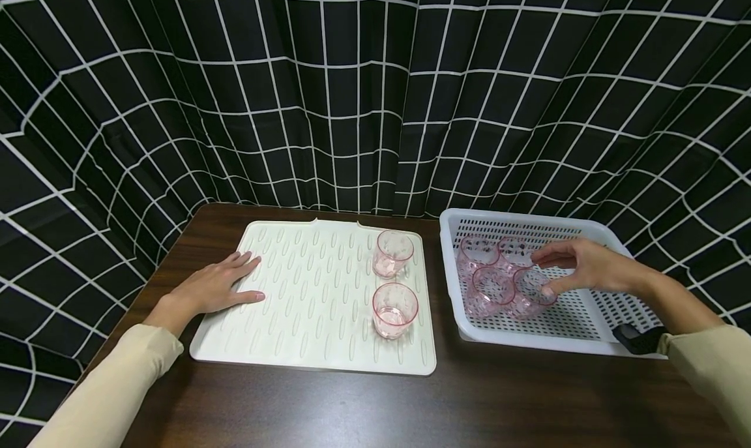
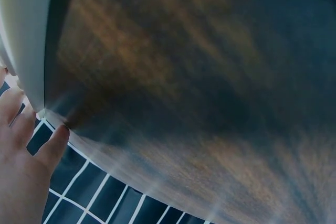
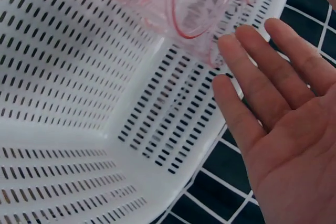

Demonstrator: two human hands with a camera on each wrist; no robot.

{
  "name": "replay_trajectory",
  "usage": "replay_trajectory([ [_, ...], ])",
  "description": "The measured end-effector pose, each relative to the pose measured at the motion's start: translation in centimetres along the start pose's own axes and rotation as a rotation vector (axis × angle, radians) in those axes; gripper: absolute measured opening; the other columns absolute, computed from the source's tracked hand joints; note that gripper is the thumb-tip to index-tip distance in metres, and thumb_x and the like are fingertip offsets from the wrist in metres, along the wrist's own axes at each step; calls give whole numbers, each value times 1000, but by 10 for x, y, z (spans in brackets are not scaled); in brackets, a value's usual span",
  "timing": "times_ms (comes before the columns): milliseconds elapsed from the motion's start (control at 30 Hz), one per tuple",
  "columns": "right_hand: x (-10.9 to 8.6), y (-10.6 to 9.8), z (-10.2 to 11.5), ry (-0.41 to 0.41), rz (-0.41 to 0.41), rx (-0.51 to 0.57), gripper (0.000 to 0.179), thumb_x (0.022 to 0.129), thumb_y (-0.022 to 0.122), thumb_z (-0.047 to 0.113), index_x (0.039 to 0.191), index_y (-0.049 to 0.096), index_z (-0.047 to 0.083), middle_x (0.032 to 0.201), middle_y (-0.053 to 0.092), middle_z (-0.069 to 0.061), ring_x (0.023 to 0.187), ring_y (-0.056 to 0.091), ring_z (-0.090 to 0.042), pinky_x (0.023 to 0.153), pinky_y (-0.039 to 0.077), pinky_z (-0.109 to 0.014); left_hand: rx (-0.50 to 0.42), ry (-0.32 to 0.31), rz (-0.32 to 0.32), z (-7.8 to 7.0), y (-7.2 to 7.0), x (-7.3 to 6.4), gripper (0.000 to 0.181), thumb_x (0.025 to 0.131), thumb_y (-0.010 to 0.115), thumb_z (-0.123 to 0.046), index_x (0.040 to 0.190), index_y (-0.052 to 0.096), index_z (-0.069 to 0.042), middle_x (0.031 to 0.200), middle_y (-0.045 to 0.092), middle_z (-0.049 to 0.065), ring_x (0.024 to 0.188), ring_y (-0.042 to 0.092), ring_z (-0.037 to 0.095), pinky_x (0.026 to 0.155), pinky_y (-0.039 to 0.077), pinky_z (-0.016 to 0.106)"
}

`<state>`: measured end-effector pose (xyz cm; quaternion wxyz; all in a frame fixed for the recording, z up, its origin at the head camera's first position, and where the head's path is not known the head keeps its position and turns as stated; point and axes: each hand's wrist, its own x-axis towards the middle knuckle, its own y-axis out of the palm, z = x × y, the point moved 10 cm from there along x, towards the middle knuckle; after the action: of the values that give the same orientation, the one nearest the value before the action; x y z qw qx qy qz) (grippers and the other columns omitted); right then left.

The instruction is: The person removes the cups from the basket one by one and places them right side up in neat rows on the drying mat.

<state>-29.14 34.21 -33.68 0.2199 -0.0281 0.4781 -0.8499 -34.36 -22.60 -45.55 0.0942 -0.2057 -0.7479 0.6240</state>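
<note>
My left hand (image 1: 216, 288) rests with spread fingers on the left edge of a white ribbed drying mat (image 1: 299, 291). Two clear drinking glasses with pink rims, a far glass (image 1: 393, 252) and a near glass (image 1: 395, 311), stand upright near the mat's right side. Over the white plastic basket (image 1: 598, 304), my right hand (image 1: 577, 265) hovers with thumb and fingers apart beside the nearest-right glass (image 1: 530, 288). In the right wrist view its fingers (image 3: 262, 82) look relaxed, with nothing held. Several pink-rimmed glasses (image 1: 493, 285) sit grouped in the basket's left part.
Mat and basket lie side by side on a dark brown wooden table (image 1: 328, 402), with a narrow strip of wood between them. A black curtain with a white grid (image 1: 352, 109) hangs behind and around the table. A black strap (image 1: 639, 340) circles the right wrist.
</note>
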Motion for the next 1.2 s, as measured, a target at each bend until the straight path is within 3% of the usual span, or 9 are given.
replay_trajectory([
  [400, 0, 15, -6, 29, 78, 43, 79, 80, 85, 20, 138, 44, -13, 133, 53, -32, 118, 55, -51, 93, 50, -59, -8, -4, 4, 1, 0, 0, 99, 85, 51, -78, 155, 35, -9, 159, 29, 22, 146, 24, 46, 107, 28, 70],
  [833, 2, 25, -12, 31, 128, 21, 83, 72, 90, 23, 135, 49, -13, 135, 51, -32, 121, 52, -53, 99, 44, -62, -18, -14, 11, 2, 1, -1, 100, 85, 49, -80, 155, 35, -10, 159, 28, 22, 146, 23, 47, 106, 28, 71],
  [1200, 1, 30, -7, 7, 172, 41, 85, 71, 89, 17, 139, 46, -11, 140, 45, -35, 122, 49, -57, 97, 45, -61, -6, -15, -3, 3, 1, 0, 98, 85, 52, -77, 154, 36, -9, 159, 30, 22, 145, 25, 46, 107, 28, 70],
])
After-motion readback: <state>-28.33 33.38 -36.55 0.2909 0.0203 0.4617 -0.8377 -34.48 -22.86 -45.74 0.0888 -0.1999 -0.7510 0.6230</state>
